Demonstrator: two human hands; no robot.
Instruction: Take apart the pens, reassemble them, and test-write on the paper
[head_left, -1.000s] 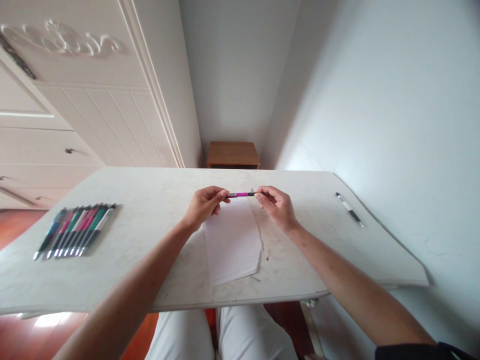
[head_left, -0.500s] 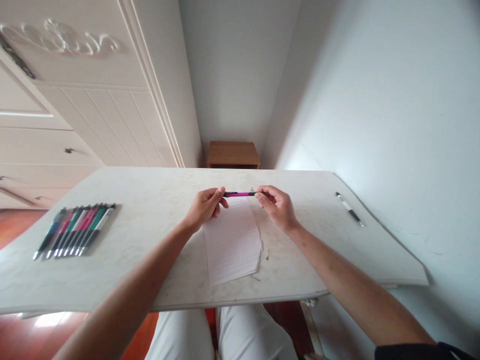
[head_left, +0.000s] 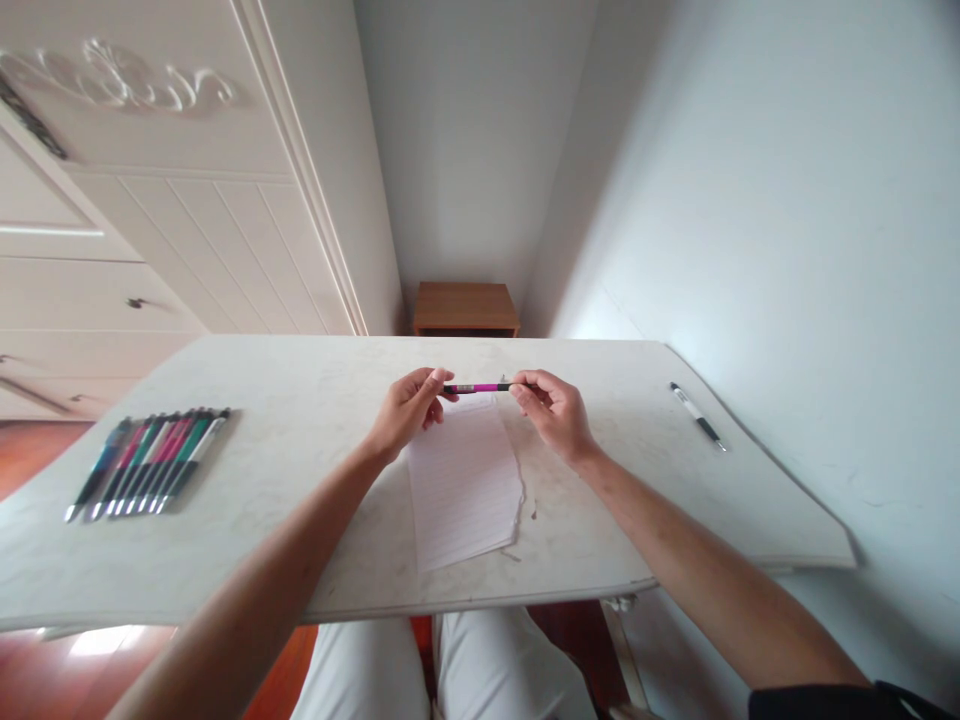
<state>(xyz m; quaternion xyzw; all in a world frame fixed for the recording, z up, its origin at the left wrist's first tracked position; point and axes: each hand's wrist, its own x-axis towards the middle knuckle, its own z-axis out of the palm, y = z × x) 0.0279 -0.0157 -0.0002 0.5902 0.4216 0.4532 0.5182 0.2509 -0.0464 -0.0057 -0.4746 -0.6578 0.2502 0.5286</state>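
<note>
The person's left hand [head_left: 409, 410] and right hand [head_left: 553, 410] hold a pink pen [head_left: 480, 388] between them, lifted a little above the far end of a torn sheet of lined paper [head_left: 463, 482]. The pen lies level and crosswise, its magenta barrel showing in the gap between the two hands, with a dark section at each end where the fingers take it. The left hand pinches the left end between thumb and fingertips, the other fingers curled under; the right hand pinches the right end the same way, knuckles bent and the wrist angled in from the right. Both hands are closed narrowly on the pen, and neither touches the paper. The sheet lies flat on the white tabletop [head_left: 315, 400], just in front of the person's lap, and its right edge is ragged, with a small scrap lying close beside that edge. On the left side of the table, well apart from the hands, a row of pens [head_left: 146, 462] lies side by side, touching one another, their barrels teal, pink and white and their silver tips pointing toward the near edge. On the right, near the wall, a single black and white pen [head_left: 698, 417] lies alone at a slant. Past the far edge of the table a small wooden cabinet [head_left: 465, 307] stands in the corner, and white panelled doors [head_left: 187, 230] fill the left
</note>
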